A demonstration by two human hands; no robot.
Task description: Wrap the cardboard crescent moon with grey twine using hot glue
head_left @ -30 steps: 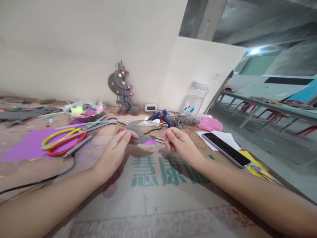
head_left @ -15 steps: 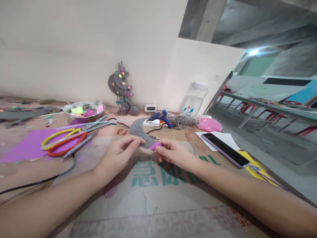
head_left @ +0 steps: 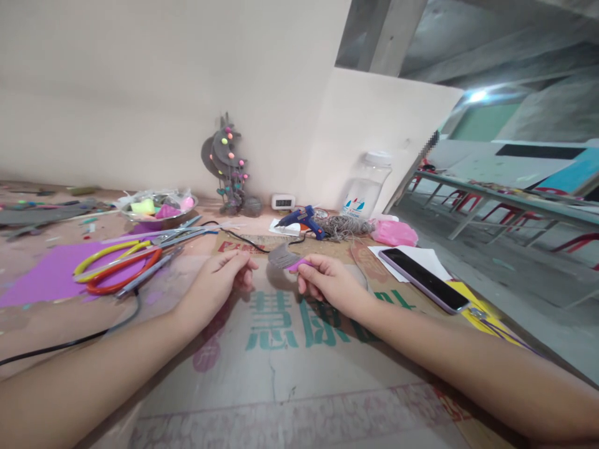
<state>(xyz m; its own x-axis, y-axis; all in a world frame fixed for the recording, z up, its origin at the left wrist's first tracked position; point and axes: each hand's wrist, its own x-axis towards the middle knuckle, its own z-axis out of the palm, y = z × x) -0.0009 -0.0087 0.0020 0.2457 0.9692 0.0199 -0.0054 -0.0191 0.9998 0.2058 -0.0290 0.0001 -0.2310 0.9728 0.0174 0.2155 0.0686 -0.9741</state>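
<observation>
Right hand [head_left: 326, 282] pinches shut on the purple tip of a grey yarn-wrapped crescent [head_left: 281, 255] above printed cardboard [head_left: 219, 393]; long axis roughly sideways, grey end pointing left. Left hand [head_left: 228, 274] half-curled nearby, visibly holding nothing.

Has a piece [head_left: 281, 255] in the right fingers [head_left: 309, 270], before the glue gun [head_left: 302, 218]; yarn [head_left: 345, 227] right of that, bottle [head_left: 361, 193] behind; phone [head_left: 423, 279] farther right, scissors [head_left: 161, 239] left, bowl [head_left: 175, 219] behind them.
</observation>
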